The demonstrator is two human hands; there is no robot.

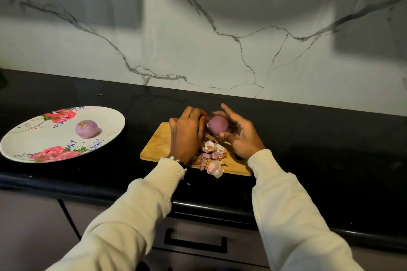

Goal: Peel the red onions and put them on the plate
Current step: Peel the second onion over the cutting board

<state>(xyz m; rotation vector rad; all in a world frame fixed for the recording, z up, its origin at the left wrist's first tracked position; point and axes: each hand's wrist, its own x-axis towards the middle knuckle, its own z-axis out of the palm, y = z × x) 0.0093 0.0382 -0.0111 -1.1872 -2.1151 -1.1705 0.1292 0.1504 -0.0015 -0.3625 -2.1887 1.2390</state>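
Observation:
A red onion [217, 125] is held just above a wooden cutting board [158, 143]. My right hand [240, 134] cups it from the right, thumb under it and fingers curved behind. My left hand [188, 133] is at its left side, its fingers curled at a flap of skin on the onion; the fingertips are hidden. One peeled onion [86, 128] lies on the white floral plate [110, 121] at the left. Loose onion skins [212, 156] are piled on the board below my hands.
The board and plate sit on a black countertop [308, 138] against a white marble wall. The counter's front edge runs below my arms, with a drawer and its dark handle [195, 243] beneath.

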